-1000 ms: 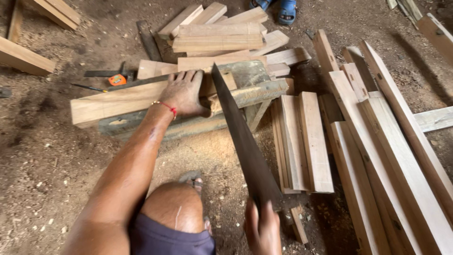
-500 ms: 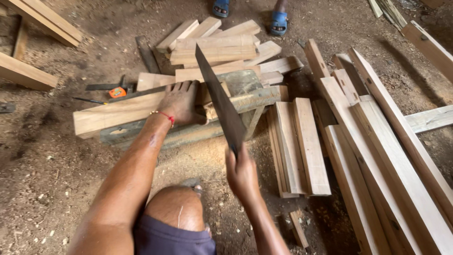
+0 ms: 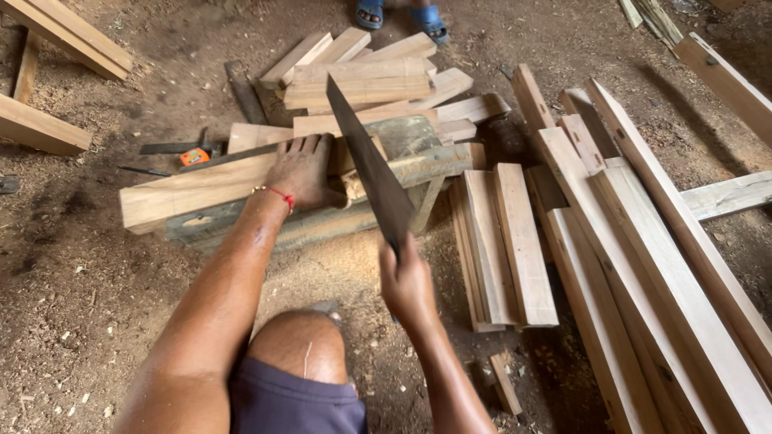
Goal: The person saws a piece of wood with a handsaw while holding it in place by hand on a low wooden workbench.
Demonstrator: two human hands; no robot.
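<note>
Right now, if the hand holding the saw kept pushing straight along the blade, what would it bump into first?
Probably the pale plank that the left hand presses flat on the low bench. The right hand grips the saw, which angles up toward it; depth is hard to judge.

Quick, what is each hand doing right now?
Left hand: open, pressed flat on the wooden plank.
Right hand: closed around the handle of the hand saw.

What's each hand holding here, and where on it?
The right hand grips a handsaw by the handle at its near end. The left hand holds nothing; it presses flat on the plank being cut.
</note>
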